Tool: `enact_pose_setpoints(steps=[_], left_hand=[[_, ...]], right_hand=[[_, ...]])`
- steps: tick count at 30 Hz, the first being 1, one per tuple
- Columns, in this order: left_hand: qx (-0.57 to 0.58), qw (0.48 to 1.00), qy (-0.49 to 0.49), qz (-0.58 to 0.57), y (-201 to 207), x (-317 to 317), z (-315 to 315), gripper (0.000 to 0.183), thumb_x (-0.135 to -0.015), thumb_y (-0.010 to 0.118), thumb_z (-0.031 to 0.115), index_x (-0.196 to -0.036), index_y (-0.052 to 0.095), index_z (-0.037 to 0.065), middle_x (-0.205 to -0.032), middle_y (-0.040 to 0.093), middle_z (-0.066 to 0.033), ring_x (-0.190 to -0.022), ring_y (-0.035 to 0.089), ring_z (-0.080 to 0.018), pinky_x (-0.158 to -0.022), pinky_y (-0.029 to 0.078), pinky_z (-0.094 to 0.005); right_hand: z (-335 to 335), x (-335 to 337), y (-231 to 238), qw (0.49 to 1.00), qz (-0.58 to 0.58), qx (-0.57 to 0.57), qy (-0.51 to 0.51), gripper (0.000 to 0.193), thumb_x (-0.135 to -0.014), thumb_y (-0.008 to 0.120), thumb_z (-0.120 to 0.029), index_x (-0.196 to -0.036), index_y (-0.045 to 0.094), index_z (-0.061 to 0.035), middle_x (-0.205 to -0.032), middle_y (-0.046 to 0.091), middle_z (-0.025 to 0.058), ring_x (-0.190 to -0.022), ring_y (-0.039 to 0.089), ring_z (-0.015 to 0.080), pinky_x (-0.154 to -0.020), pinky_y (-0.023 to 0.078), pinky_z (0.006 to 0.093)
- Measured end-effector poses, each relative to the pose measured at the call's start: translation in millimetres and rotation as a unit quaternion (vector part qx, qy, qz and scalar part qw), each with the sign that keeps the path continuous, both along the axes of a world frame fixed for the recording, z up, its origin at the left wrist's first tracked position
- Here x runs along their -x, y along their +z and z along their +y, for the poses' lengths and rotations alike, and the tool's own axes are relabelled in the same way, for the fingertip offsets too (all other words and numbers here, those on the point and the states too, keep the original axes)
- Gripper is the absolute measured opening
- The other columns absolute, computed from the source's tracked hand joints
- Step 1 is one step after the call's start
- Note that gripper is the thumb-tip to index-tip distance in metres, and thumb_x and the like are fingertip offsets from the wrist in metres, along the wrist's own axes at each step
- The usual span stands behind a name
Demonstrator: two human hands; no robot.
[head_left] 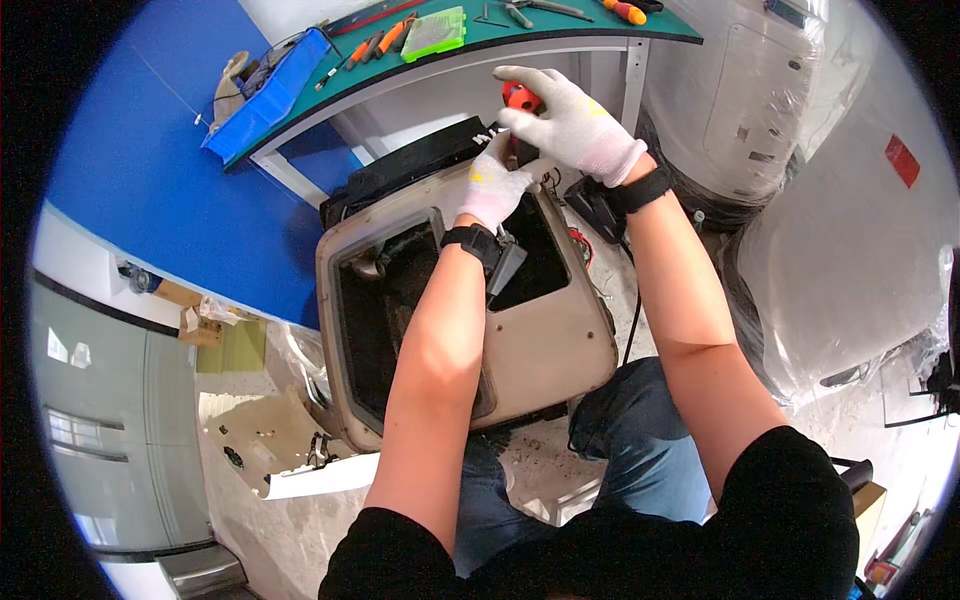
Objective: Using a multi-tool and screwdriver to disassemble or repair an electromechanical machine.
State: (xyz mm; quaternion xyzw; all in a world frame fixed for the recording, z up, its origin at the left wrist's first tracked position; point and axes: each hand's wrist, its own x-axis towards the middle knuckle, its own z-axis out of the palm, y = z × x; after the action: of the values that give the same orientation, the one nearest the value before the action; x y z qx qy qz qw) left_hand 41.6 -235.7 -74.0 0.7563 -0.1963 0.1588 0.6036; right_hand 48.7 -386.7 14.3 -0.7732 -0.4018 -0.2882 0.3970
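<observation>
My right hand point(572, 118), in a white work glove, is curved about a red and black tool point(520, 97) beyond the machine's far edge. Its thumb and forefinger are stretched out to either side of the red end; the other fingers are hidden. My gloved left hand point(492, 190) is over the far part of a beige machine housing point(540, 350), its thumb apart from its fingers. Its fingertips are beside the tool's dark lower part; whether they touch it I cannot tell. Two dark openings show in the housing, with a dirty interior.
Behind the machine stands a green-topped workbench point(545, 44) with a bright green case point(434, 33), pliers and screwdrivers. A blue bin point(268, 92) hangs at its left end. Plastic-wrapped appliances point(840, 290) crowd the right. A cream panel point(262, 437) lies on the floor at left.
</observation>
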Motion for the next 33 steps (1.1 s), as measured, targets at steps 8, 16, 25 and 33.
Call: enact_pose_setpoints(steps=[8,16,25,33], left_hand=[[-0.037,0.996,0.064,0.048,22.3,17.9,-8.8,0.045,-0.078,0.073,0.012,-0.112,0.049,-0.002,-0.099,0.062,-0.0093,-0.084,0.061,-0.0140,-0.070,0.050,-0.0259],[0.059,0.983,-0.029,0.172,12.7,14.1,-6.1,0.029,-0.084,0.064,0.004,-0.109,0.050,-0.002,-0.087,0.063,-0.0093,-0.068,0.063,-0.0147,-0.061,0.054,-0.0270],[0.017,0.998,-0.039,0.048,7.3,11.4,-5.0,0.042,-0.078,0.074,0.017,-0.112,0.055,0.002,-0.088,0.061,-0.0019,-0.074,0.056,-0.0102,-0.066,0.046,-0.0260],[-0.061,0.996,-0.015,0.060,7.4,11.2,-1.2,0.033,-0.084,0.067,0.011,-0.112,0.053,0.000,-0.089,0.063,-0.0064,-0.073,0.059,-0.0124,-0.069,0.048,-0.0267]], right_hand=[[11.7,5.4,1.0,0.993,0.107,-0.024,-0.054,0.044,-0.084,0.066,-0.028,-0.119,0.052,-0.0036,-0.103,0.062,0.0179,-0.095,0.061,0.0298,-0.086,0.048,0.0353],[8.1,4.3,-1.0,0.990,0.102,-0.061,0.074,0.032,-0.086,0.059,-0.021,-0.113,0.058,-0.0055,-0.102,0.064,0.0174,-0.098,0.061,0.0320,-0.088,0.048,0.0352],[17.6,14.7,10.8,0.979,0.183,-0.005,-0.088,0.039,-0.080,0.069,-0.032,-0.106,0.056,-0.0063,-0.092,0.065,0.0198,-0.088,0.064,0.0346,-0.079,0.050,0.0376],[11.5,6.9,1.5,0.992,0.113,-0.047,0.000,0.034,-0.084,0.065,-0.028,-0.110,0.055,-0.0079,-0.097,0.064,0.0191,-0.092,0.062,0.0353,-0.081,0.049,0.0391]])
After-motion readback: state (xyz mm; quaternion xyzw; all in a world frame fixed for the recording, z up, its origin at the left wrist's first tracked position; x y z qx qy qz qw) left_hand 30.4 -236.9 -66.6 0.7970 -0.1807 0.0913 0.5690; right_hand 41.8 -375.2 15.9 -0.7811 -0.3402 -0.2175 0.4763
